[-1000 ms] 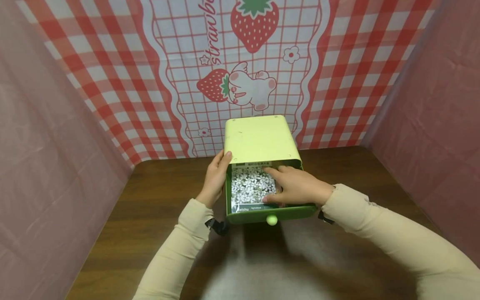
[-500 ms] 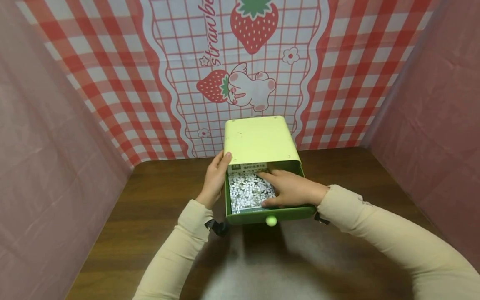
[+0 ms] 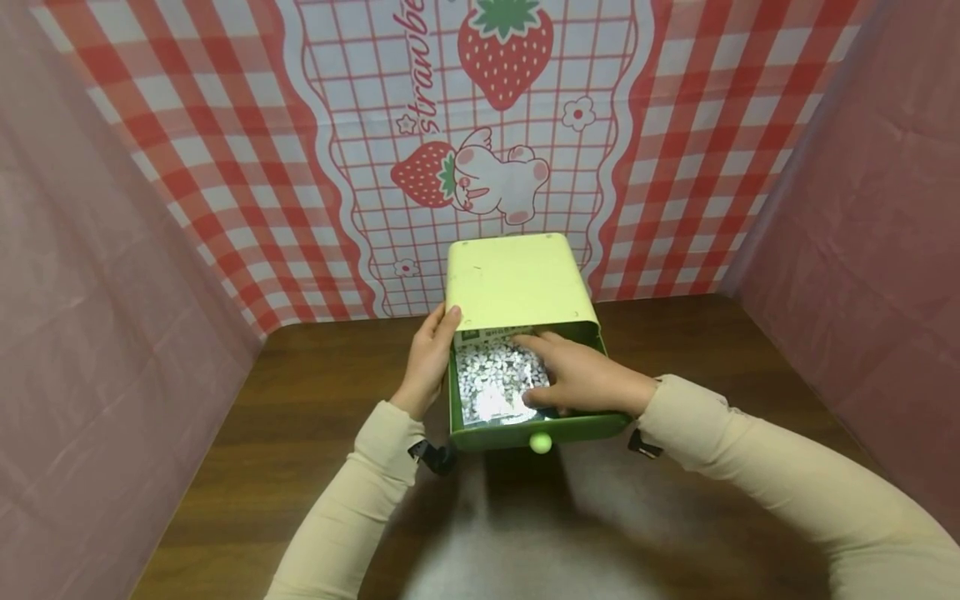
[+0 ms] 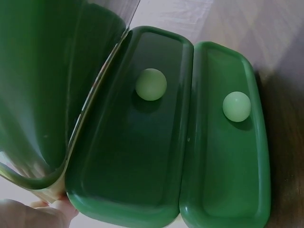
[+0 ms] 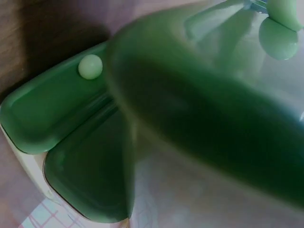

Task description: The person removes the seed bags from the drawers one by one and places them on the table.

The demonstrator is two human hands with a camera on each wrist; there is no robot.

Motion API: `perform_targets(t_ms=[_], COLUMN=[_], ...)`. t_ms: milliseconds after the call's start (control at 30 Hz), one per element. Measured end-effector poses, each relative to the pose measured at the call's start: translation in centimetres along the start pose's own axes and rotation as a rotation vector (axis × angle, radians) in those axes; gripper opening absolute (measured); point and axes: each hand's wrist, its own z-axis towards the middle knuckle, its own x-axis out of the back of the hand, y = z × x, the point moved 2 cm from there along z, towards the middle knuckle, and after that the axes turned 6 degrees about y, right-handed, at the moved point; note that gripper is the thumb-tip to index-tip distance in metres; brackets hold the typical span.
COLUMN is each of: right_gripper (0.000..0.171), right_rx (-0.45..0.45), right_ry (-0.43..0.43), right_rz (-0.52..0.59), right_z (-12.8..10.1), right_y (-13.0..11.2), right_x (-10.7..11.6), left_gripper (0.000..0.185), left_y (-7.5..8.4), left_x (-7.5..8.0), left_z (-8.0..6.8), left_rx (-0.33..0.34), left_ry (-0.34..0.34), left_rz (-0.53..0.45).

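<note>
A small drawer cabinet with a pale yellow-green top (image 3: 517,279) stands on the table, its green top drawer (image 3: 498,439) pulled out. Inside the drawer lies a packet (image 3: 491,375) printed with white flowers, glare on its lower part. My right hand (image 3: 588,377) reaches in from the right, thumb and forefinger spread on the packet; the other fingers are mostly hidden. My left hand (image 3: 427,362) rests against the cabinet's left side near the upper front corner; its fingers show in part at the bottom of the left wrist view.
Below the pulled-out drawer are two shut green drawers, the middle drawer (image 4: 128,142) and bottom drawer (image 4: 228,156), each with a round pale knob. Behind hangs a red-and-white checked cloth (image 3: 697,150) with strawberries. Pink cloth (image 3: 862,225) bounds both sides of the wooden table (image 3: 322,367).
The packet has shifted slightly left and lower in the drawer, and glare now covers part of it. My right hand has moved slightly left with it. The left hand has stayed on the cabinet.
</note>
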Motion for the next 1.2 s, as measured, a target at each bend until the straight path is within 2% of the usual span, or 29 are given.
perform_targets(t_ms=[200,333,433,633,733,1000,1200], right_gripper=[0.076,0.073,0.064,0.044,0.044,0.054,0.054], right_rx=[-0.015,-0.061,-0.126,-0.158,-0.172,-0.289,-0.335], right_ry=[0.038,0.076,0.117,0.179,0.165,0.06,-0.022], right_rz=[0.07,0.195,0.293,0.314,0.346,0.581,0.608], right_z=[-0.5,-0.8,-0.9,-0.8,-0.6,0.0,0.2], right_y=[-0.2,0.1,0.5,0.7,0.7,1.0,1.0], right_x=[0.4,0.6,0.9,1.3,1.4,0.9,0.3], left_gripper=[0.072,0.071,0.071,0.073,0.073,0.072,0.072], left_y=[-0.4,-0.4,-0.4,-0.5,-0.5,-0.4,-0.4], left_x=[0.0,-0.1,-0.1,-0.1,0.0,0.0,-0.1], left_z=[0.3,0.3,0.2,0.3,0.3,0.3,0.2], left_rx=[-0.011,-0.016,-0.012,-0.01,-0.009,-0.008,-0.009], left_ry=[0.02,0.032,0.031,0.026,0.019,0.022,0.024], left_rz=[-0.004,-0.009,-0.007,0.0,0.004,-0.003,-0.001])
